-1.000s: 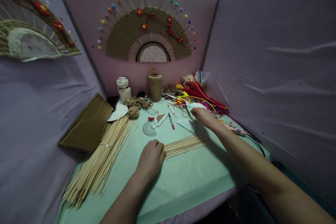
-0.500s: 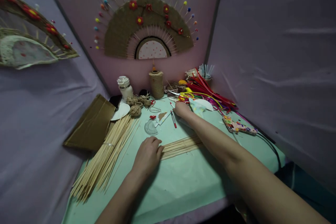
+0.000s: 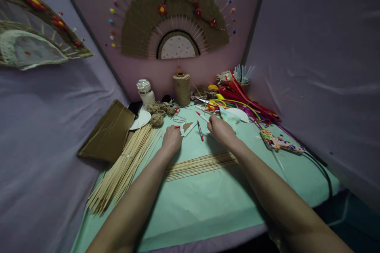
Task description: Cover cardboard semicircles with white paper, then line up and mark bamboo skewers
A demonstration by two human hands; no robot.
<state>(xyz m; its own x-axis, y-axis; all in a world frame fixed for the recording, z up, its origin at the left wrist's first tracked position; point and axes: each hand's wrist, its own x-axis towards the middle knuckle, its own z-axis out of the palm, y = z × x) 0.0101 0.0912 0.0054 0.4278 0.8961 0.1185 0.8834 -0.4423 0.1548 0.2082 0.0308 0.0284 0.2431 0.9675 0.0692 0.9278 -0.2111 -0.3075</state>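
My right hand (image 3: 221, 129) grips a pen (image 3: 202, 117) with a white barrel and a red tip pointing up and left. Over the spot where the clear protractor lay, my left hand (image 3: 172, 139) has its fingers closed; what they hold, if anything, is hidden. Beside it lies a small patterned frame piece (image 3: 188, 128) with brown card in it. A second pen (image 3: 200, 131), dark with a red end, rests between my hands. Nearer to me, a row of thin wooden sticks (image 3: 202, 165) lies across the green cloth, touched by neither hand's fingers.
A bundle of sticks (image 3: 124, 166) and folded cardboard (image 3: 107, 132) lie left. Twine balls (image 3: 156, 119), a jar (image 3: 146, 93) and a twine spool (image 3: 181, 90) stand behind. Red strips (image 3: 243, 95) and a patterned glue gun (image 3: 279, 142) with a cable lie right.
My left hand has left the row of sticks and moved forward to the protractor's spot. My right hand has lifted the white pen and drawn back slightly. The view has shifted.
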